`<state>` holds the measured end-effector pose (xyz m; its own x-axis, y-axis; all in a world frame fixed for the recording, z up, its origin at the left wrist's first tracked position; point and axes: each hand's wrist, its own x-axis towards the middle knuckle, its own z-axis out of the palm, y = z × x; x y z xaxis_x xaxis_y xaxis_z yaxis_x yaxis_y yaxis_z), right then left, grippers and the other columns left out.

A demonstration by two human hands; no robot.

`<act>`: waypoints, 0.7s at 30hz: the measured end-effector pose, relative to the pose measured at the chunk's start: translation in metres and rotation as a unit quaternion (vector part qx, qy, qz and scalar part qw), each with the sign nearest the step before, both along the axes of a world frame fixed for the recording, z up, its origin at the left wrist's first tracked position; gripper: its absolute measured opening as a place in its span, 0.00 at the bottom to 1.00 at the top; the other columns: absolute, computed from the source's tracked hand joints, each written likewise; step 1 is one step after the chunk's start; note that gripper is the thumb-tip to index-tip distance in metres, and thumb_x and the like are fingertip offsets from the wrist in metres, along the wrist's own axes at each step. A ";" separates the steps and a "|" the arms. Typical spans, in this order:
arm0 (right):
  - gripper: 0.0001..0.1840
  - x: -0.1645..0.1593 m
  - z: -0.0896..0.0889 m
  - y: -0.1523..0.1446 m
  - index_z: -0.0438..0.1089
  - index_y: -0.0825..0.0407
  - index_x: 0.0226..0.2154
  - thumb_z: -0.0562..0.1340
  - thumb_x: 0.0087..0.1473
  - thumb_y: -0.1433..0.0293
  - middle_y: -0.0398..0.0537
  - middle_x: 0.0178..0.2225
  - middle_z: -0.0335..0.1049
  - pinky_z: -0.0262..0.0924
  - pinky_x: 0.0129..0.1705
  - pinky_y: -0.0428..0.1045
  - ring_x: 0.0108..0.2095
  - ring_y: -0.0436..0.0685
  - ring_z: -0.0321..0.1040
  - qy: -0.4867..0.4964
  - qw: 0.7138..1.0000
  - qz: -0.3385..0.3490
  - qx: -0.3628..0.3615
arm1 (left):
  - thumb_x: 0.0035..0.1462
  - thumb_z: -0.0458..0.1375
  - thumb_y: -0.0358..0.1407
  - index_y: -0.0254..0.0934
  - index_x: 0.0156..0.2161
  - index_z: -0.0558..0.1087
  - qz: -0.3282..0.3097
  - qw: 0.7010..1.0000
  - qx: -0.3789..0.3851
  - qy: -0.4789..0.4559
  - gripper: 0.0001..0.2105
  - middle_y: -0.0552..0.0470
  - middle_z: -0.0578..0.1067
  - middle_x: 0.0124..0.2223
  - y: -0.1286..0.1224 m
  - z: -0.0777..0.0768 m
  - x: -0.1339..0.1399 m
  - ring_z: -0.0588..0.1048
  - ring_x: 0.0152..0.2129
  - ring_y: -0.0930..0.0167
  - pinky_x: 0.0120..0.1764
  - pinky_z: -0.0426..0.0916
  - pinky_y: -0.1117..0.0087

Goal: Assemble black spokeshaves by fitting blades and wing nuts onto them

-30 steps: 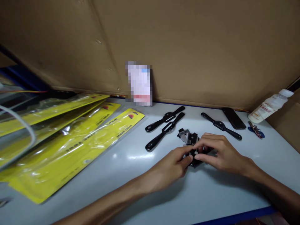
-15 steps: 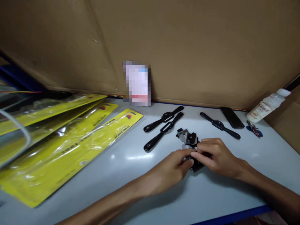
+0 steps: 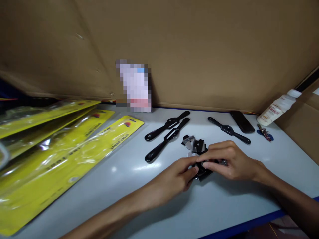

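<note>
My left hand (image 3: 183,172) has its thumb and forefinger closed on a black metal part (image 3: 202,172), mostly covered by fingers. My right hand (image 3: 230,161) meets it there, thumb and fingers bent in a pinch over the same part. Whatever lies between the right fingertips is hidden. Just behind the hands is a pile of black metal pieces (image 3: 198,145) and a silvery blade (image 3: 189,143). Two black spokeshave bodies, one nearer (image 3: 166,141) and one farther (image 3: 167,125), lie to the left of the pile. A third spokeshave body (image 3: 229,130) rests behind my right hand.
Yellow spokeshave packages (image 3: 99,146) with clear plastic spread over the table's left side. A dark phone (image 3: 241,121), a bunch of keys (image 3: 264,133) and a white-capped bottle (image 3: 276,109) stand or lie at the back right. A blurred-out card (image 3: 138,86) leans on the cardboard wall (image 3: 186,49).
The whole view has shifted, so most things sit farther left. My right forefinger now reaches farther over the black part, toward my left fingertips. The loose pieces keep their arrangement.
</note>
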<state>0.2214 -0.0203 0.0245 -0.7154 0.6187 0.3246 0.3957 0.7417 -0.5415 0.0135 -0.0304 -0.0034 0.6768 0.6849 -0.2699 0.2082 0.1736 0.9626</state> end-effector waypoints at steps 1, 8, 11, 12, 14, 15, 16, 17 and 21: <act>0.11 0.001 0.001 0.001 0.78 0.52 0.44 0.61 0.62 0.73 0.44 0.29 0.75 0.61 0.30 0.45 0.26 0.48 0.66 -0.012 1.000 0.005 -0.010 | 0.61 0.51 0.41 0.33 0.49 0.75 0.002 1.000 -0.003 0.000 0.18 0.62 0.55 0.20 0.000 0.001 0.000 0.54 0.18 0.76 0.23 0.51 0.73; 0.07 0.004 -0.004 0.004 0.76 0.55 0.37 0.64 0.62 0.69 0.44 0.28 0.73 0.58 0.30 0.45 0.26 0.48 0.64 -0.028 0.999 0.003 0.017 | 0.60 0.53 0.43 0.35 0.45 0.76 0.019 1.000 -0.012 -0.013 0.16 0.61 0.57 0.22 -0.002 -0.005 0.000 0.55 0.19 0.76 0.23 0.51 0.73; 0.15 0.000 -0.010 0.001 0.73 0.55 0.28 0.59 0.65 0.67 0.43 0.24 0.68 0.52 0.26 0.46 0.23 0.48 0.58 -0.045 0.995 -0.019 0.085 | 0.61 0.53 0.43 0.34 0.43 0.75 0.006 1.000 0.002 -0.011 0.15 0.62 0.56 0.21 -0.001 -0.006 0.001 0.55 0.19 0.76 0.23 0.51 0.73; 0.18 -0.001 -0.012 0.000 0.71 0.55 0.25 0.58 0.66 0.67 0.42 0.23 0.66 0.50 0.26 0.46 0.22 0.48 0.56 -0.051 0.993 -0.027 0.102 | 0.61 0.52 0.43 0.34 0.43 0.75 0.004 1.000 0.006 -0.009 0.15 0.62 0.56 0.20 -0.001 -0.006 0.001 0.55 0.19 0.76 0.23 0.51 0.73; 0.21 -0.004 -0.014 -0.002 0.69 0.54 0.21 0.57 0.66 0.68 0.41 0.20 0.63 0.47 0.25 0.47 0.21 0.47 0.52 -0.049 0.992 -0.039 0.109 | 0.61 0.52 0.43 0.34 0.42 0.74 0.003 1.000 0.007 -0.009 0.15 0.62 0.55 0.20 -0.001 -0.006 0.000 0.55 0.19 0.76 0.23 0.51 0.72; 0.22 -0.005 -0.014 -0.002 0.68 0.54 0.20 0.57 0.66 0.68 0.40 0.19 0.62 0.46 0.24 0.47 0.20 0.47 0.51 -0.038 0.994 -0.039 0.096 | 0.61 0.52 0.44 0.35 0.43 0.74 0.002 1.000 0.005 -0.009 0.15 0.62 0.55 0.20 0.000 -0.006 0.000 0.55 0.19 0.76 0.23 0.51 0.72; 0.22 -0.007 -0.014 -0.003 0.69 0.54 0.20 0.58 0.66 0.67 0.40 0.19 0.62 0.46 0.24 0.46 0.20 0.46 0.51 -0.022 0.996 -0.033 0.078 | 0.61 0.51 0.44 0.35 0.43 0.74 -0.001 1.000 0.003 -0.011 0.16 0.62 0.56 0.21 0.000 -0.005 -0.001 0.55 0.19 0.75 0.23 0.51 0.72; 0.22 -0.007 -0.013 -0.004 0.70 0.55 0.21 0.58 0.65 0.67 0.40 0.18 0.63 0.46 0.23 0.46 0.19 0.46 0.51 -0.003 0.998 -0.023 0.059 | 0.61 0.51 0.44 0.35 0.44 0.74 -0.005 1.000 0.002 -0.011 0.16 0.62 0.56 0.21 0.000 -0.005 -0.001 0.56 0.19 0.75 0.23 0.51 0.72; 0.20 -0.008 -0.010 -0.006 0.75 0.54 0.25 0.59 0.66 0.66 0.41 0.19 0.66 0.48 0.23 0.44 0.19 0.45 0.55 0.020 0.999 -0.008 0.048 | 0.61 0.53 0.43 0.34 0.44 0.74 -0.020 1.000 0.003 -0.003 0.15 0.62 0.57 0.21 0.001 -0.004 -0.003 0.56 0.19 0.75 0.24 0.52 0.72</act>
<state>0.2134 -0.0258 0.0145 -0.6917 0.5941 0.4106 0.3874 0.7851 -0.4832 0.0105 -0.0293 -0.0077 0.7052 0.6587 -0.2623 0.2094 0.1600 0.9647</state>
